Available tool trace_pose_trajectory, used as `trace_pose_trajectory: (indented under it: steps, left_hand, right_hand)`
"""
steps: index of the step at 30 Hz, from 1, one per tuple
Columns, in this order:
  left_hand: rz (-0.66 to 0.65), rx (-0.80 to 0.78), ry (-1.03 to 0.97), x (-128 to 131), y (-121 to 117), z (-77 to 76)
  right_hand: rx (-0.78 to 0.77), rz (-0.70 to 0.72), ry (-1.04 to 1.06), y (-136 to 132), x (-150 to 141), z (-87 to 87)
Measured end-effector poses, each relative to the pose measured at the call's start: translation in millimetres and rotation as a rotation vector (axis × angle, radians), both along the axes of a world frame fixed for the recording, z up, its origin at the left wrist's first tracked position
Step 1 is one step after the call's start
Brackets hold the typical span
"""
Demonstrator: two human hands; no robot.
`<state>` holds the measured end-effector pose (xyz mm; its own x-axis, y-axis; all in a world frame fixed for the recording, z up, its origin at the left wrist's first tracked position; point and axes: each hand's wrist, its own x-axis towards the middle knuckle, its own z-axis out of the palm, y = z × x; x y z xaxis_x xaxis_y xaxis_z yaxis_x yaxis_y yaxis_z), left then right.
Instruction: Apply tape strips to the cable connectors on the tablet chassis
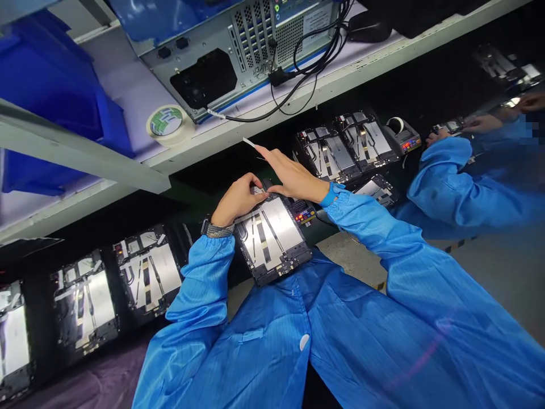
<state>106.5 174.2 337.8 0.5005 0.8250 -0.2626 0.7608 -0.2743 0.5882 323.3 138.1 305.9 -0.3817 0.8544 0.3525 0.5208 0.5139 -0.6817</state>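
Observation:
An opened tablet (279,233), its silver battery area and dark flex cables exposed, lies tilted in front of me by the edge of the dark bench. At its upper end, my left hand (238,199) is closed, thumb and fingers bent together over the parts there. What they pinch is too small to make out. My right hand (293,173) reaches in from the other side, its thumb touching near the top of the tablet. From its stretched fingertips a thin white strip (249,142) sticks out.
More opened tablets (147,270) lie along the bench to the left, others (326,150) at right. A device with red digits (304,217) sits beside my tablet. Above, a shelf (238,142) carries a tape roll (167,122), computer case (204,74) and cables. A co-worker's blue sleeve (443,165) is at right.

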Motion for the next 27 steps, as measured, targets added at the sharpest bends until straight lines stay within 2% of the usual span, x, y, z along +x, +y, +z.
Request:
trace_pose_trajectory:
  steps: [4,9,13,17,20,22,27]
  left_hand:
    - [0.041,-0.043,0.048,3,2,7.9]
    - [0.06,-0.139,0.07,6,11,16.3]
    - [0.071,-0.209,0.061,4,24,14.0]
    - [0.112,-0.235,0.071,1,36,8.9]
    - [0.107,-0.274,0.051,-2,40,5.9]
    - [0.103,-0.288,0.044,-4,42,3.9]
    - [0.064,-0.309,0.019,-7,45,-3.1]
  right_hand:
    - [0.009,0.055,-0.032,5,7,3.1]
    - [0.022,0.1,-0.016,17,8,-2.1]
    - [0.029,0.147,-0.018,25,6,-3.1]
    - [-0.004,0.108,0.044,24,11,7.2]
    - [-0.107,0.052,0.16,20,17,14.9]
    - [-0.219,0.079,0.192,18,17,16.6]
    - [-0.468,0.171,0.103,20,3,18.2]
